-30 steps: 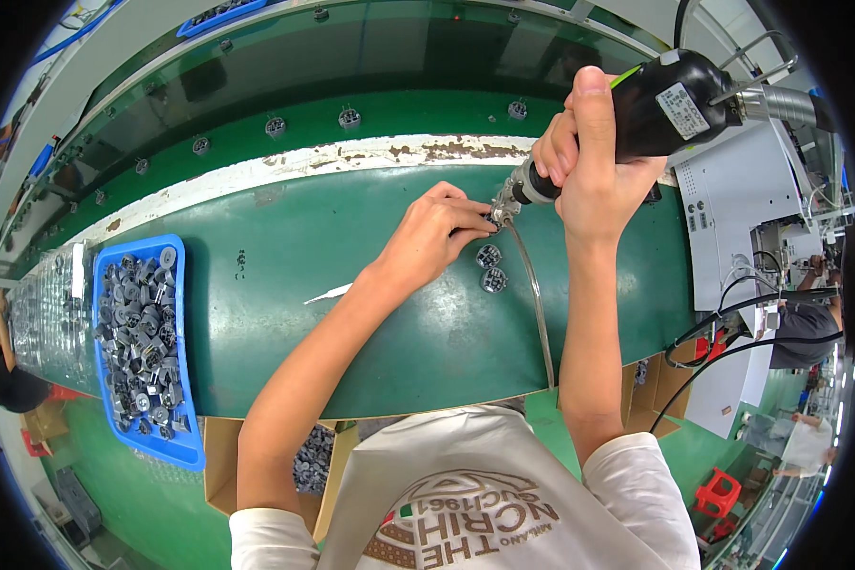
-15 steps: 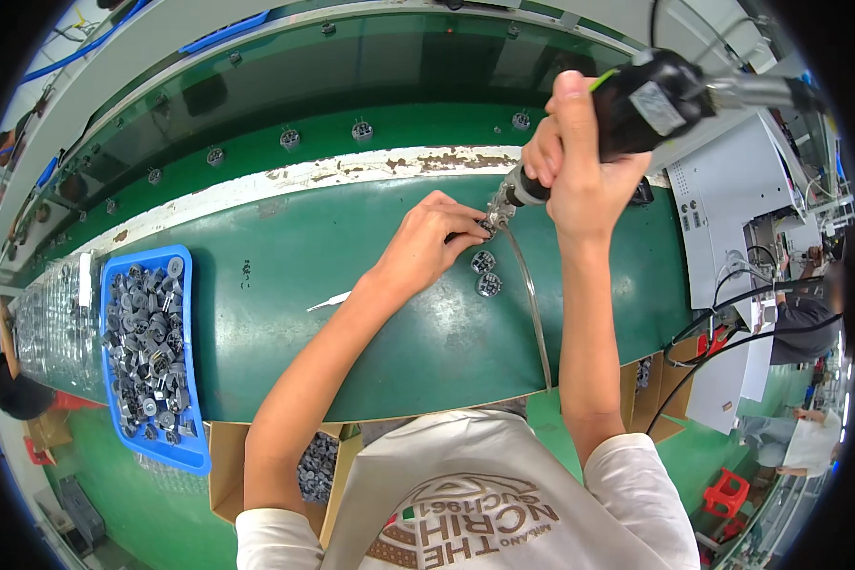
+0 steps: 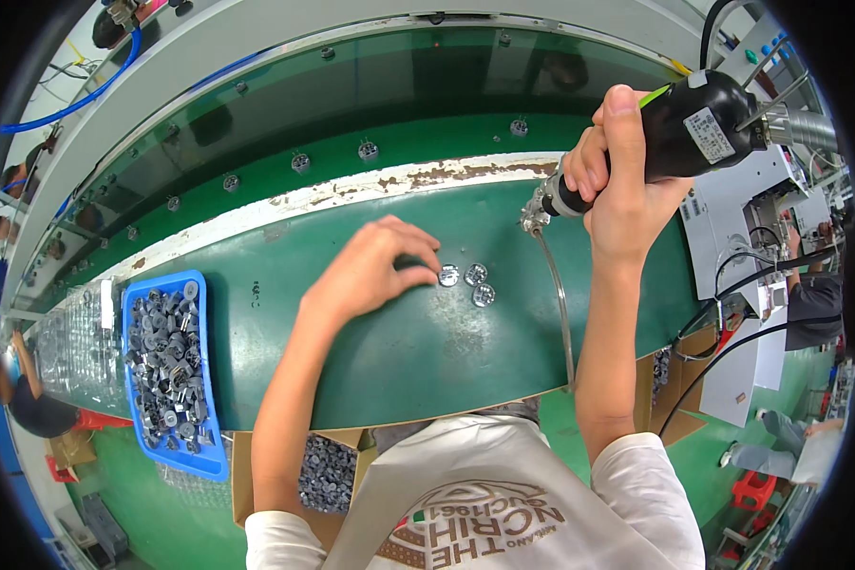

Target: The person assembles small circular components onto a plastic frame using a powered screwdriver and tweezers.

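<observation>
Conveyor belting in dark green (image 3: 399,361) spreads flat beneath both hands and serves as the desk, a smooth surface on which small parts lie where they are dropped; a second green lane beyond the hands carries single metal pieces spaced well apart. Far out to the left of the left hand sits a blue tray (image 3: 142,294) heaped with small grey metal parts, seemingly parked within an arm's sweep as the supply. Below the belt's near edge, close to the elbow, a cardboard box (image 3: 328,470) holds more of the same parts. The right hand (image 3: 627,190) is raised above the belt and clenched around a black powered screwdriver (image 3: 674,138), gripping its barrel with the thumb up along the body, so the metal nose (image 3: 539,211) tilts down and to the left, off the surface; a clear hose (image 3: 559,304) trails from the nose back toward the person. The right forearm runs almost straight up from the body. The left hand (image 3: 370,271) lies palm down on the belt, fingers curled and grasping nothing, its fingertips just beside three small round metal discs (image 3: 467,281) that lie in a tight cluster between the two hands, directly right of the left fingertips and below and left of the tool's nose. The left forearm angles in from the lower left.
</observation>
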Demonstrator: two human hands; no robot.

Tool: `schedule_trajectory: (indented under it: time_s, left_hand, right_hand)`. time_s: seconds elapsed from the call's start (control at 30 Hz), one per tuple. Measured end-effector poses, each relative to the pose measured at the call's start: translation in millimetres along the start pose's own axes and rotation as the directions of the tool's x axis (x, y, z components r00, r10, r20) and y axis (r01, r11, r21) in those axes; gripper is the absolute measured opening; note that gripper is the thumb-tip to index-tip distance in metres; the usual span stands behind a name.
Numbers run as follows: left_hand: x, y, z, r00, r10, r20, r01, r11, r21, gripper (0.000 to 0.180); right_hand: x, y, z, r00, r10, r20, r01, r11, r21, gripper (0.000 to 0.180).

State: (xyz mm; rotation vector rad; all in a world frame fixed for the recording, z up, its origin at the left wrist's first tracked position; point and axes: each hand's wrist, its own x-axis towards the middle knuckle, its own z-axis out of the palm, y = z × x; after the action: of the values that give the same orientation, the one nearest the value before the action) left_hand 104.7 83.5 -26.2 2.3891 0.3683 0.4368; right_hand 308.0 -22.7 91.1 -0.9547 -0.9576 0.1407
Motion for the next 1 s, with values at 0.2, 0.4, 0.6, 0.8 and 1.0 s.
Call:
schedule_trajectory:
  time_s: [0.2, 0.4, 0.6, 0.8, 1.0]
  left_hand:
    - [51.3, -56.3, -37.9, 0.858, -0.177, -0.481, 0.293, 0.94, 0.176, 0.013]
    - [77.4, -98.2, -18.5, 0.852, -0.178, -0.493, 0.376, 0.863, 0.337, 0.012]
    - [63.5, -43.5, 8.4, 0.933, 0.201, -0.298, -0.127, 0.96, 0.25, 0.01]
    - [21.4, -13.3, 43.7, 0.967, 0.131, -0.218, -0.117, 0.99, 0.074, 0.012]
    - [18.2, -15.0, 47.1, 0.96, 0.119, -0.254, -0.103, 0.992, 0.077, 0.012]
  right_hand:
    - [5.3, 1.8, -1.1, 1.0, 0.0, -0.003, 0.0, 1.0, 0.025, 0.026]
    - [5.3, 8.0, 3.2, 1.0, 0.003, -0.005, -0.002, 0.999, 0.037, 0.026]
    - [1.3, 11.3, 4.2, 1.0, 0.012, 0.023, -0.012, 0.999, 0.032, 0.027]
    - [-9.9, 10.9, 16.7, 0.995, 0.066, 0.071, -0.071, 0.995, 0.064, 0.026]
    - [-19.9, 19.0, 26.5, 0.987, 0.092, 0.134, -0.101, 0.993, 0.062, 0.025]
